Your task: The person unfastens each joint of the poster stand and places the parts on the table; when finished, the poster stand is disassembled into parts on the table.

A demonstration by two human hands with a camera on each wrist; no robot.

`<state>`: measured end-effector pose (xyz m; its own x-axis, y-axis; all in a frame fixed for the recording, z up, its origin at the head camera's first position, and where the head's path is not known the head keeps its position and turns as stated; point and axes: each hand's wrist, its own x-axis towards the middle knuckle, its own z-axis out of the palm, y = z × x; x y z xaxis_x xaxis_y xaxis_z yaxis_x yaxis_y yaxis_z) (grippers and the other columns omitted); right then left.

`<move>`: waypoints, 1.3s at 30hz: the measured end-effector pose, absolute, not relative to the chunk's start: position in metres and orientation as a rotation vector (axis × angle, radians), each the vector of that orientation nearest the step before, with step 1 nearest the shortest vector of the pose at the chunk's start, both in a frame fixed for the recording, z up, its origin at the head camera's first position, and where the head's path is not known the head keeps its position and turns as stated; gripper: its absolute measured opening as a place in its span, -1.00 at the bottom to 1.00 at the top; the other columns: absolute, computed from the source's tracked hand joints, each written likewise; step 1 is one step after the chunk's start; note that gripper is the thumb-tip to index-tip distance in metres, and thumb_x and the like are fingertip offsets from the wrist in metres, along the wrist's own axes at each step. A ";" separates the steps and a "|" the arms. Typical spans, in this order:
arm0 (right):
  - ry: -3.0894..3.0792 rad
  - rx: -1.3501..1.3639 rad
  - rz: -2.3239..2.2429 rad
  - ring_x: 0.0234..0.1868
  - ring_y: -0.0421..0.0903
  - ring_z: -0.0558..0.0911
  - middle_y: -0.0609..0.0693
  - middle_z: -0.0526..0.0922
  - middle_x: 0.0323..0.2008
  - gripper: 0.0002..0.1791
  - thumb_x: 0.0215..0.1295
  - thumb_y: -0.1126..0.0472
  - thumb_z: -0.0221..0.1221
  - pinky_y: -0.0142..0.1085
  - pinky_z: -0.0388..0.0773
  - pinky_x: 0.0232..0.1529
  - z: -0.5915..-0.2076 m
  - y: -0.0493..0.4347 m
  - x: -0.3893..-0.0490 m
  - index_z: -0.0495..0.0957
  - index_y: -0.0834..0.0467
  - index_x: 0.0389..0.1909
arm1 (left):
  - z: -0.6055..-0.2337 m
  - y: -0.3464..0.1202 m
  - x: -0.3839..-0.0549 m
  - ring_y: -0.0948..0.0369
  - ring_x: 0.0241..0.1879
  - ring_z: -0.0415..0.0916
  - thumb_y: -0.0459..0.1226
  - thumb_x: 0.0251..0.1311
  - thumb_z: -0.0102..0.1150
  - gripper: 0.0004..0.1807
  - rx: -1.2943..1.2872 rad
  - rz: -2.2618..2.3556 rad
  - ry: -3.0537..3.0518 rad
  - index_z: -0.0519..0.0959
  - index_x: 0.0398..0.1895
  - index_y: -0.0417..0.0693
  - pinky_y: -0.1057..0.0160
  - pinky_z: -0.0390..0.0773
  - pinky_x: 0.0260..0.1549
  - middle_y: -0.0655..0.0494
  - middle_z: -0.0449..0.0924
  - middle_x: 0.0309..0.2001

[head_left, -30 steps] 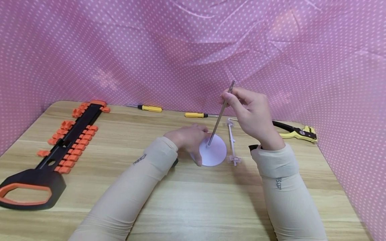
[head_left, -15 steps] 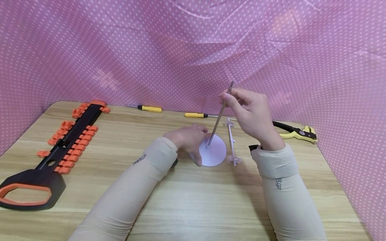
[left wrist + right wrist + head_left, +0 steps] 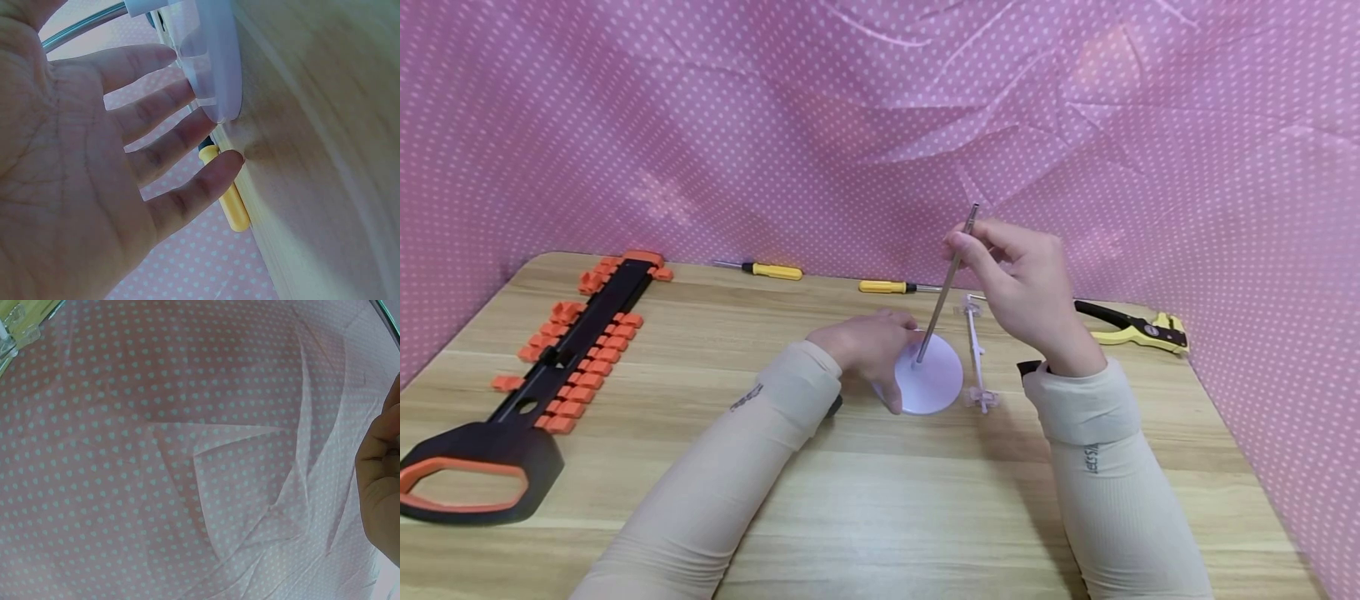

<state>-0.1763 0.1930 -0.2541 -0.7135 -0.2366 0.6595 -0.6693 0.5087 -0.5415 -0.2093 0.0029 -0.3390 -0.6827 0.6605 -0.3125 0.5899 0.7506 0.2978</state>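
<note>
In the head view a white round base [image 3: 934, 387] lies on the wooden table, a small raised socket near its middle. My left hand [image 3: 872, 346] holds the base at its left side, thumb at the near rim and fingers at the far rim. The left wrist view shows the fingertips [image 3: 203, 119] at the edge of the base [image 3: 226, 69]. My right hand [image 3: 1026, 275] pinches a thin metal rod [image 3: 943, 298] near its top, between thumb and fingers. The rod leans to the right, its lower end at the socket.
A thin white bar with clear end pieces [image 3: 975, 354] lies right of the base. Two yellow-handled screwdrivers [image 3: 777, 272] lie along the back edge. Yellow-black pliers [image 3: 1142, 329] lie at the right, and a black rack with orange clips [image 3: 587, 321] at the left. Pink dotted cloth [image 3: 880, 125] hangs behind.
The rod's top has shifted slightly left, leaving it a bit more upright. The right hand moves very little; the left hand and base stay in place.
</note>
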 end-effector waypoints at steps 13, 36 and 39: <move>-2.228 0.735 1.078 -0.30 -0.39 0.73 0.09 0.85 -0.29 -0.85 0.49 0.31 0.29 -0.52 0.67 -0.24 -0.254 0.193 -0.177 0.78 0.30 -0.23 | -0.339 0.003 -0.210 0.00 0.62 0.13 0.02 -0.15 0.77 0.21 0.936 0.267 2.537 0.31 0.64 0.07 -0.06 0.35 0.56 0.03 0.14 0.67; -2.221 0.713 1.028 -0.34 -0.02 0.79 0.10 0.85 -0.31 -0.82 0.51 0.29 0.28 -0.55 0.63 -0.29 -0.253 0.191 -0.177 0.78 0.29 -0.26 | -0.339 0.003 -0.210 0.01 0.61 0.14 0.02 -0.15 0.77 0.24 0.951 0.241 2.543 0.27 0.65 0.05 -0.05 0.33 0.57 -0.01 0.15 0.67; -2.221 0.710 1.037 -0.34 0.02 0.78 0.10 0.85 -0.31 -0.83 0.50 0.30 0.28 -0.55 0.63 -0.28 -0.252 0.191 -0.178 0.78 0.29 -0.27 | -0.340 0.002 -0.210 0.00 0.60 0.15 0.03 -0.15 0.77 0.24 0.958 0.240 2.544 0.28 0.65 0.04 -0.05 0.34 0.57 -0.01 0.15 0.66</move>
<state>-0.1777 0.1906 -0.2525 -0.6891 -0.2172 0.6913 -0.6695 0.5560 -0.4926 -0.2101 0.0024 -0.3395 -0.6800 0.6624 -0.3144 0.5921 0.7489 0.2976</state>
